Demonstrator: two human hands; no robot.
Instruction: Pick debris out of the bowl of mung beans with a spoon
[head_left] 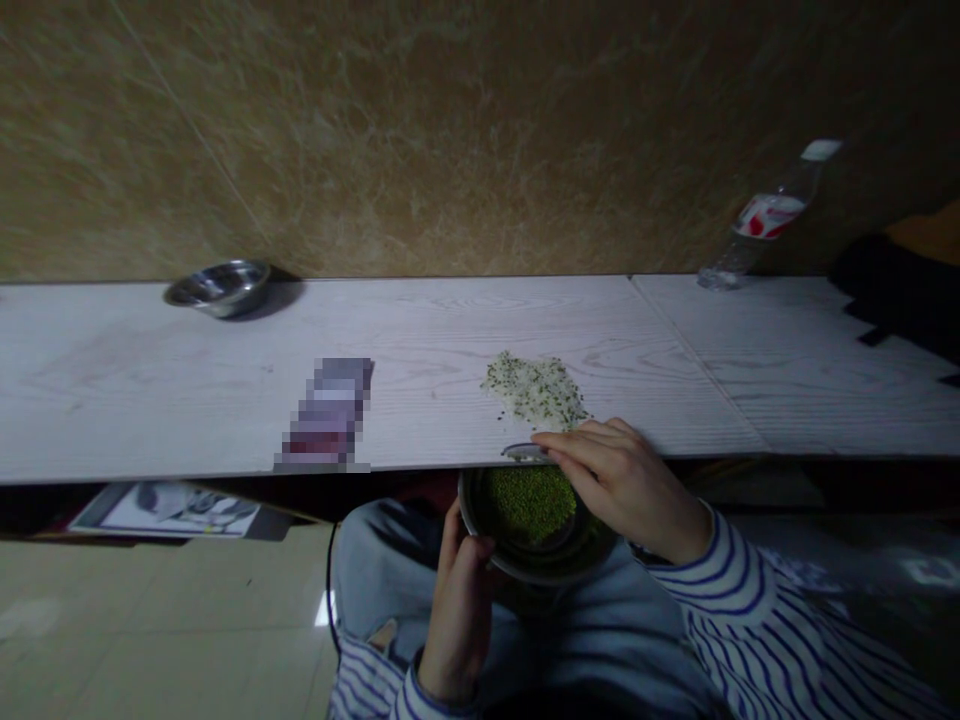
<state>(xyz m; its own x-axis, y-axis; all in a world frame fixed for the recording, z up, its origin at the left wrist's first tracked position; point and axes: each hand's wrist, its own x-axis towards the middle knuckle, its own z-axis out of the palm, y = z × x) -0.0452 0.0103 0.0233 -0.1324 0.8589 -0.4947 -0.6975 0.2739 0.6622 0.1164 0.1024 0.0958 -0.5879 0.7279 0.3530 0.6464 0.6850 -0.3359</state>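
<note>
My left hand (pixel 466 590) grips the left rim of a metal bowl (pixel 540 575), its thumb over the edge. Small green beans (pixel 529 503), like mung beans, lie inside the bowl, which is held above my lap against the table's front edge. My right hand (pixel 626 480) is closed over the bowl's right side, pinching a small, greyish oval spoon (pixel 523 452) at the table edge. Just beyond it, a loose pile of white rice grains mixed with green beans (pixel 536 390) is spread on the tabletop. The spoon's handle is hidden by my fingers.
An empty-looking steel bowl (pixel 221 288) stands at the back left of the white table (pixel 427 320). A blurred-out flat object (pixel 328 412) lies left of the pile. A clear plastic bottle (pixel 772 215) stands at the back right, near a dark bag-like item (pixel 892 285).
</note>
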